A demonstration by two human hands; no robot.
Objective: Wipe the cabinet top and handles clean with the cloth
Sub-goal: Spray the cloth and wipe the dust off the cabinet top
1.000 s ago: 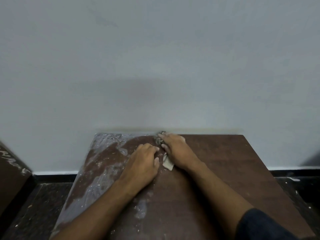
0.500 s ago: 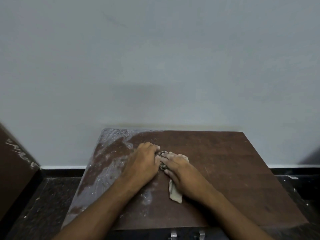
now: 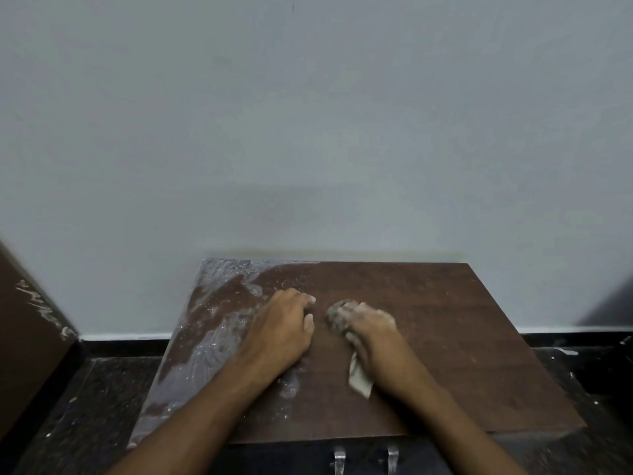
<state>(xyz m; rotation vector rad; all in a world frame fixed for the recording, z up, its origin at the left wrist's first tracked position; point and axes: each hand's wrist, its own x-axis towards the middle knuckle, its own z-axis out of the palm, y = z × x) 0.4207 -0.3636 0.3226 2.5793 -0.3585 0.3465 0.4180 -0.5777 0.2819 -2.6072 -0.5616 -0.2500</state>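
The right hand (image 3: 371,332), gripping the bunched cloth (image 3: 339,318), has pulled back from the cabinet top's (image 3: 445,337) far edge to its middle; the left hand (image 3: 282,332) rests beside it with fingers curled, holding nothing. The left side remains dusty.

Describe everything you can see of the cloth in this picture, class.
The cloth is a small, pale beige rag lying on the brown cabinet top. The right hand presses down on it and covers most of it. A grey, dirty bunched end pokes out beyond the fingertips, and a cleaner flat corner sticks out under the wrist side. It looks soft and crumpled. The left hand rests beside it without touching it.
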